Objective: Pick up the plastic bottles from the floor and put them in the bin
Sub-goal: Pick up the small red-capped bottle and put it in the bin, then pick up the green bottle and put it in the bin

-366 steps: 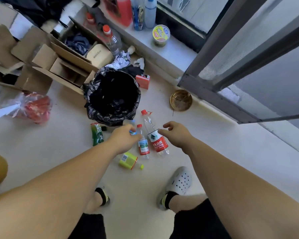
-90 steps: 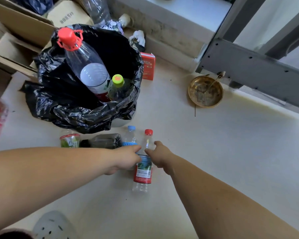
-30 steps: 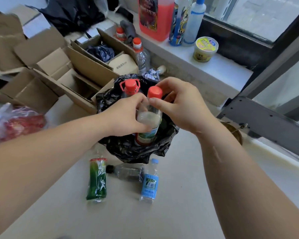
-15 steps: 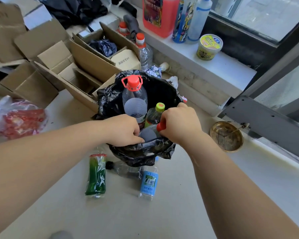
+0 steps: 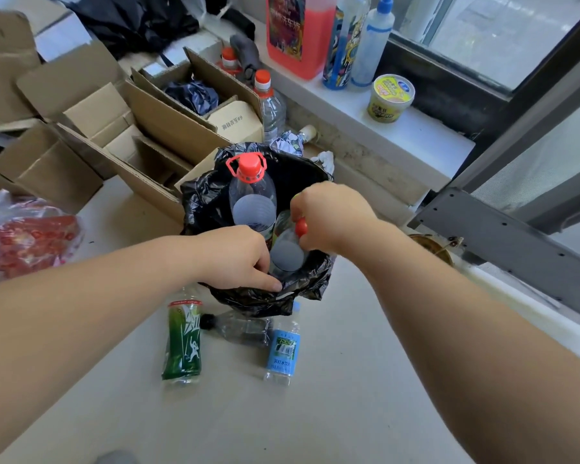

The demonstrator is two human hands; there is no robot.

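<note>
Fingers of the right hand (image 5: 329, 216) are pinching the red cap of a clear plastic bottle (image 5: 287, 254) while the left hand (image 5: 238, 256) is cupping its body, inside the black-lined bin (image 5: 195, 202). It looks light, crushable and slick; neck grips suit the three floor bottles (image 5: 282, 349).

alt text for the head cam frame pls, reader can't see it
Both hands, left hand and right hand, push a red-capped bottle into a black-lined bin beside a large bottle. Three bottles lie on the floor before it: green, dark, blue-labelled.
</note>
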